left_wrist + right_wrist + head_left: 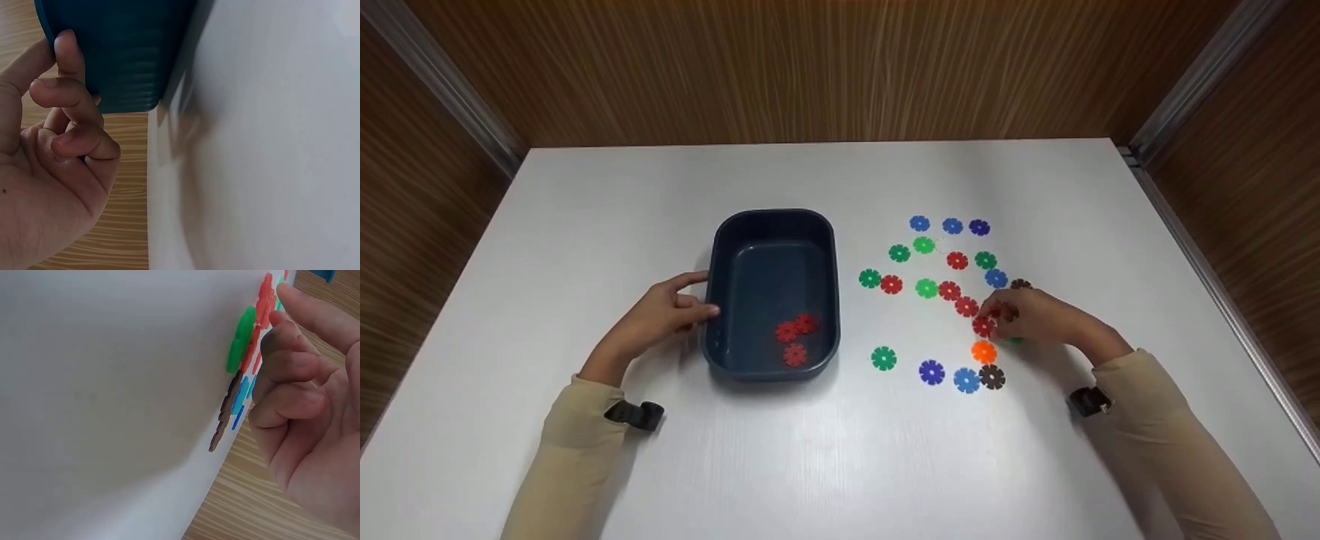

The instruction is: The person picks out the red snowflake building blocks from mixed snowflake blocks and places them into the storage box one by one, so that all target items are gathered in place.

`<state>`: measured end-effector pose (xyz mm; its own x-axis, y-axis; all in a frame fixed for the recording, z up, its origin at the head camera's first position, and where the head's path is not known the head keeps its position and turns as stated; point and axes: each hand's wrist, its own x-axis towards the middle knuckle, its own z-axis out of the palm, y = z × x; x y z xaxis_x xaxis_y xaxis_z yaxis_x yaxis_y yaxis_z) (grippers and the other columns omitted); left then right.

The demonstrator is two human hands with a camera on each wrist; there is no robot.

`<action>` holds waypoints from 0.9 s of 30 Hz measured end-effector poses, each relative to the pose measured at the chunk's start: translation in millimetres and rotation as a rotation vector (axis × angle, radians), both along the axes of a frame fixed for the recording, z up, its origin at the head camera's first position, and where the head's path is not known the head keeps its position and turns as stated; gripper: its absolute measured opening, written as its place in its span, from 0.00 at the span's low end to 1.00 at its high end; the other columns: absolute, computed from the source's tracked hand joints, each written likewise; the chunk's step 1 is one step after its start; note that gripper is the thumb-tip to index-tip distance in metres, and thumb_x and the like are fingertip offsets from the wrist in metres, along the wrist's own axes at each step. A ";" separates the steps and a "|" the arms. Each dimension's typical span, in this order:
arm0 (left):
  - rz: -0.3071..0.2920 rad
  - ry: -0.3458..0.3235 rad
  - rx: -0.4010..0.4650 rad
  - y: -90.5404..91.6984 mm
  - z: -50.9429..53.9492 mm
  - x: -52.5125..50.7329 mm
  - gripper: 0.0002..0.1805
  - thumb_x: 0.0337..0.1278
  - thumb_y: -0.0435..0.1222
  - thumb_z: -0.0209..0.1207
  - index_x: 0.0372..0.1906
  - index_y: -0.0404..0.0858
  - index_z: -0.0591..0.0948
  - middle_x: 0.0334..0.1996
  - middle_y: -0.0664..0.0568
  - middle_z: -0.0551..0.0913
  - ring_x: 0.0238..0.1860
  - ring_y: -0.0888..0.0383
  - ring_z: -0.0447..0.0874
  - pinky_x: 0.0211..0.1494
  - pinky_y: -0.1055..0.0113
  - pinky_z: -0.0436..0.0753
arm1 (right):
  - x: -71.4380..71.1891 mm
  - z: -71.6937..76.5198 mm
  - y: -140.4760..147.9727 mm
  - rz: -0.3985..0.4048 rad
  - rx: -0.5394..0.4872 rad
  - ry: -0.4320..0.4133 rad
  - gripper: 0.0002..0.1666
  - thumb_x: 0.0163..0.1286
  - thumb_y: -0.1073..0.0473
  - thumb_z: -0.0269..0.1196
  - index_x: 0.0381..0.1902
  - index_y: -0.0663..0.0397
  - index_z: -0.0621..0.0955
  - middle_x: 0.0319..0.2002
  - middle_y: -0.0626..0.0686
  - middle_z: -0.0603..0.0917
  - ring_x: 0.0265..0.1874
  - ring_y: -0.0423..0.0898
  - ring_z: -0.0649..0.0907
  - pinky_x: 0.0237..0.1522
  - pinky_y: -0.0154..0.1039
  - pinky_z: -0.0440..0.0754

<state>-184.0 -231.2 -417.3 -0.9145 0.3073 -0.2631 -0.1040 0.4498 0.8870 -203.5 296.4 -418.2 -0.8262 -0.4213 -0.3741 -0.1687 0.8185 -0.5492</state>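
In the head view my left hand [660, 319] holds the left wall of a dark blue plastic bin [772, 371]. The left wrist view shows the fingers of this hand [62, 146] against the bin's wall [121, 67]. Three red notched discs [795, 355] lie inside the bin, toward its near right corner. At the right, my right hand [1039, 319] reaches down over the discs, its fingertips at a red notched disc [982, 326]. From the right wrist, a gap shows between thumb and index finger of this hand [309, 399], close to red discs [264, 304].
Notched discs lie scattered right of the bin: green [883, 358], purple [931, 372], blue [967, 380], brown [992, 376], orange [984, 352] and others. Everything stands on a white table [825, 465], with wood-grain panels [840, 71] behind and at the sides.
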 end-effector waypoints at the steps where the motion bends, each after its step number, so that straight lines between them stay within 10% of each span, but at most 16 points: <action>1: 0.000 0.000 -0.002 0.0 -0.2 -0.2 0.40 0.61 0.42 0.63 0.73 0.34 0.59 0.22 0.62 0.78 0.23 0.67 0.66 0.31 0.72 0.68 | 0.3 0.3 -0.4 0.001 0.007 0.001 0.17 0.63 0.64 0.65 0.50 0.59 0.80 0.36 0.53 0.78 0.34 0.47 0.74 0.35 0.34 0.75; 27: 0.006 -0.022 0.011 0.6 0.4 0.6 0.39 0.61 0.41 0.62 0.73 0.36 0.59 0.22 0.60 0.77 0.22 0.66 0.65 0.30 0.72 0.67 | 3.8 -5.6 -5.8 -0.032 0.004 0.059 0.18 0.62 0.66 0.66 0.50 0.60 0.77 0.35 0.54 0.78 0.35 0.47 0.74 0.35 0.31 0.76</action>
